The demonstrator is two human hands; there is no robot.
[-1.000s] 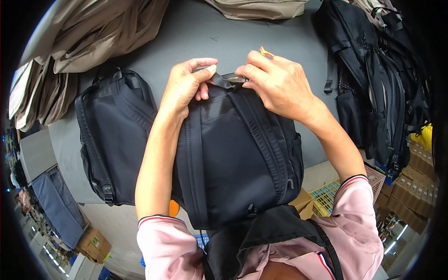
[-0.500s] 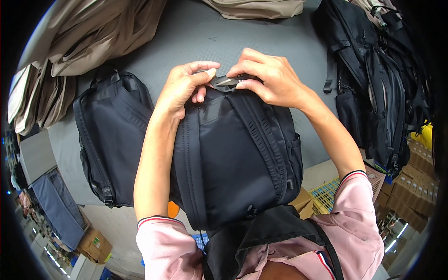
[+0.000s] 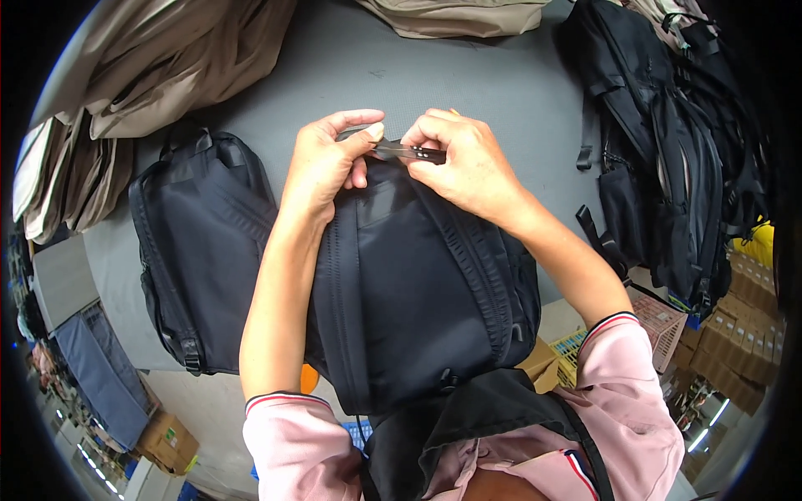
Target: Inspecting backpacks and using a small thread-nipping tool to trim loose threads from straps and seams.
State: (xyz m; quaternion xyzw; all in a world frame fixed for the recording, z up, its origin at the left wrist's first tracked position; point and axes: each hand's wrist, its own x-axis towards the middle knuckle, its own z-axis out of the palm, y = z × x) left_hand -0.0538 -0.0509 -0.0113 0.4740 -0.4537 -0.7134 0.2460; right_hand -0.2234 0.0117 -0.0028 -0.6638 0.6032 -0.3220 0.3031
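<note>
A black backpack (image 3: 418, 275) lies in front of me with its shoulder straps facing up. At its top edge my left hand (image 3: 330, 154) is closed, thumb and fingers pinching the fabric there. My right hand (image 3: 464, 154) grips a pair of dark-handled thread snips (image 3: 428, 154), their slim metal blades pointing left toward my left fingertips. The blade tips sit close to the pinched fabric; whether they touch it I cannot tell. Any thread between them is too small to see.
Another black backpack (image 3: 205, 250) lies to the left on the grey table (image 3: 351, 63). Beige bags (image 3: 184, 63) are heaped at the far left, and one beige bag (image 3: 468, 17) lies at the back. Several black backpacks (image 3: 668, 159) hang over the right edge. Cardboard boxes (image 3: 739, 326) stand beyond.
My right hand has shifted slightly left and nearer to me, and the snips now show more of their handle. My left hand keeps its pinch almost in place.
</note>
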